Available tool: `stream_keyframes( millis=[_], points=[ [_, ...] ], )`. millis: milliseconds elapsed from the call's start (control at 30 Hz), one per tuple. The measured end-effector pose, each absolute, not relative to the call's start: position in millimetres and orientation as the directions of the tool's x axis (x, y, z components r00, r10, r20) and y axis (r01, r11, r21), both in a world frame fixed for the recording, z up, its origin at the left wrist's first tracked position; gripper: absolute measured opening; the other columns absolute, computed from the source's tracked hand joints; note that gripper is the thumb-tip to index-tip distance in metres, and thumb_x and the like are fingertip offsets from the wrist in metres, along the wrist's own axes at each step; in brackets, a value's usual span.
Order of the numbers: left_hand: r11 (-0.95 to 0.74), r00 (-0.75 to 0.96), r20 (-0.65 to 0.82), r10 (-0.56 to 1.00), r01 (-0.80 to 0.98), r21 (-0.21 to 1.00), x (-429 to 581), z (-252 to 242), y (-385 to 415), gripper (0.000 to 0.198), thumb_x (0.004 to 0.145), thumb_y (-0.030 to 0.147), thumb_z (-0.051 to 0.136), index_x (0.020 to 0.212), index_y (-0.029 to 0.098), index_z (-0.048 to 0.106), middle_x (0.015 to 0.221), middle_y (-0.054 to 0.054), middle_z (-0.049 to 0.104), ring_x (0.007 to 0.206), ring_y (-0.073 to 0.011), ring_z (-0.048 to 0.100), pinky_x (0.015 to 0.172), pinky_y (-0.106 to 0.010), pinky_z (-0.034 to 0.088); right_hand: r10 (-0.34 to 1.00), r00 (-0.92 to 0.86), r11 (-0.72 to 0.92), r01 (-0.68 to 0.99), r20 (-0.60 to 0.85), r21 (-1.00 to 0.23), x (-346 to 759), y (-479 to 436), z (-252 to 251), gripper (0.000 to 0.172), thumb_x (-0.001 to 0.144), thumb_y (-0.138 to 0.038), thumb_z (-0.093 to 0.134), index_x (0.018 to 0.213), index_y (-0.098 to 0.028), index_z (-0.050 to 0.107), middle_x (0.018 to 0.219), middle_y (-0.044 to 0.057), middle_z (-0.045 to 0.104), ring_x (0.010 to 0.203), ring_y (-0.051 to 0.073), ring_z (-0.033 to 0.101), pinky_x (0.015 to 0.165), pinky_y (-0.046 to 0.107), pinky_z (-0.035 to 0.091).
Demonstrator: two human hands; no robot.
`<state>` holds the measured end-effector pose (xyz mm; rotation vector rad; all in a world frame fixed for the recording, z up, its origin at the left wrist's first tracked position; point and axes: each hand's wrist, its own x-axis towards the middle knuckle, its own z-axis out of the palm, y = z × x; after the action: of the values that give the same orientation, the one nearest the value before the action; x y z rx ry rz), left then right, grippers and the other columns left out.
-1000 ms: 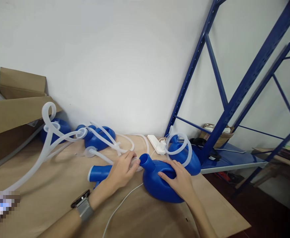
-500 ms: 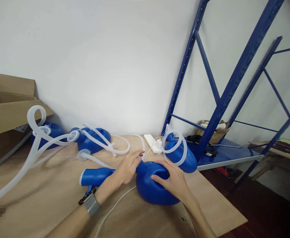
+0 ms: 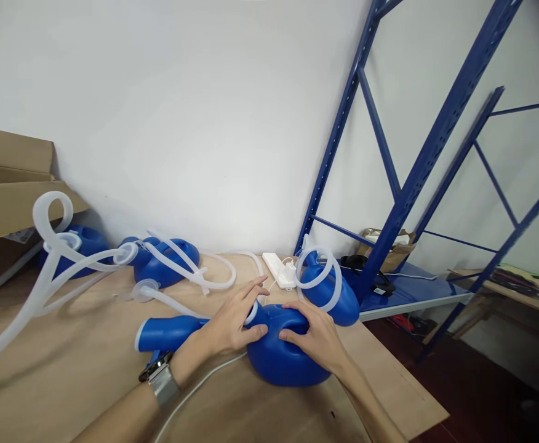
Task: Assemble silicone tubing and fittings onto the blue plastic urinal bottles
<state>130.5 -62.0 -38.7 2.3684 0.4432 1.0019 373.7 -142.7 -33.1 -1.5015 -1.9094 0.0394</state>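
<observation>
Blue jug (image 3: 292, 366) lies on the desk (image 3: 85, 394), inboard of the right edge and left of the near right corner. Right hand (image 3: 318, 335): grip closed on the jug's handle, thumb on the near side, fingers over the top. Left hand (image 3: 232, 320): grip spread at the neck, thumb against the neck, index finger extended near the mouth. A pale ring (image 3: 251, 312) shows at the mouth.

Left of the jug, partly behind the left forearm, lies a blue barrel-shaped item (image 3: 165, 334). Toward the desk's far edge: a white power strip (image 3: 274, 264) and, right of it, a rear jug (image 3: 347, 307) bearing a coiled translucent tube (image 3: 339, 286).

Labels: one on the cardboard box (image 3: 6, 212) at far left, and a white tag (image 3: 378, 291) on a black item on the rack shelf (image 3: 408, 292). Print on both is too small to read.
</observation>
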Motion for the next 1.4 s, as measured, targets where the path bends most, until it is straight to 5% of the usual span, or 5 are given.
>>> stream_keyframes(
  millis=[233,433,833,1233,1400],
  points=[
    [-0.742,0.701,0.419,0.578,0.236,0.628,115.6,-22.8,-74.3,0.077,0.1,0.06,0.05,0.164,0.023,0.029,0.172,-0.015,0.026,0.158,-0.0334,0.027,0.127,-0.053,0.027,0.871,-0.093,0.322,0.85,0.482,-0.417,379.6,-146.6,-31.3,0.048,0.078,-0.058,0.08,0.113,-0.026,0.074,0.112,0.007,0.077,0.106,0.031,0.073,0.094,0.042,0.057],
    [-0.685,0.5,0.475,0.725,0.601,0.413,49.4,-45.7,-70.6,0.045,0.097,0.047,0.055,0.131,0.022,0.068,0.144,-0.017,0.062,0.134,-0.0377,0.056,0.116,-0.057,0.041,0.913,-0.006,0.212,0.862,0.408,-0.461,429.0,-158.5,-26.2,0.042,0.089,-0.057,0.068,0.117,-0.027,0.075,0.119,0.009,0.076,0.113,0.033,0.07,0.104,0.048,0.053],
    [-0.496,0.429,0.255,0.866,0.797,0.344,-50.2,-71.3,-68.4,0.068,0.08,0.062,0.073,0.139,0.03,0.066,0.139,-0.014,0.069,0.13,-0.0425,0.061,0.11,-0.056,0.045,0.783,-0.351,0.574,0.726,0.513,-0.379,303.6,-150.4,4.1,0.027,0.104,-0.042,0.056,0.119,-0.029,0.074,0.114,0.008,0.072,0.109,0.026,0.066,0.1,0.042,0.052],
    [-0.313,0.117,0.322,0.939,0.675,0.668,-48.7,-73.6,-68.2,0.07,0.073,0.074,0.073,0.121,0.024,0.072,0.123,-0.011,0.077,0.115,-0.0393,0.07,0.101,-0.049,0.053,0.906,-0.365,0.416,0.86,0.214,-0.295,188.6,-66.8,-76.1,0.073,0.096,-0.037,0.07,0.16,-0.023,0.038,0.147,0.016,0.058,0.136,0.035,0.053,0.111,0.053,0.045],
    [-0.13,-0.138,0.196,0.971,0.384,0.914,-47.8,-82.5,-57.3,0.074,0.073,0.076,0.069,0.122,0.021,0.067,0.124,-0.014,0.074,0.121,-0.0398,0.066,0.106,-0.052,0.049,0.95,-0.287,0.306,0.937,0.127,-0.171,215.1,-67.2,-72.7,0.034,0.101,-0.035,0.062,0.132,-0.021,0.067,0.124,0.015,0.071,0.119,0.033,0.064,0.099,0.042,0.049]
  ],
)
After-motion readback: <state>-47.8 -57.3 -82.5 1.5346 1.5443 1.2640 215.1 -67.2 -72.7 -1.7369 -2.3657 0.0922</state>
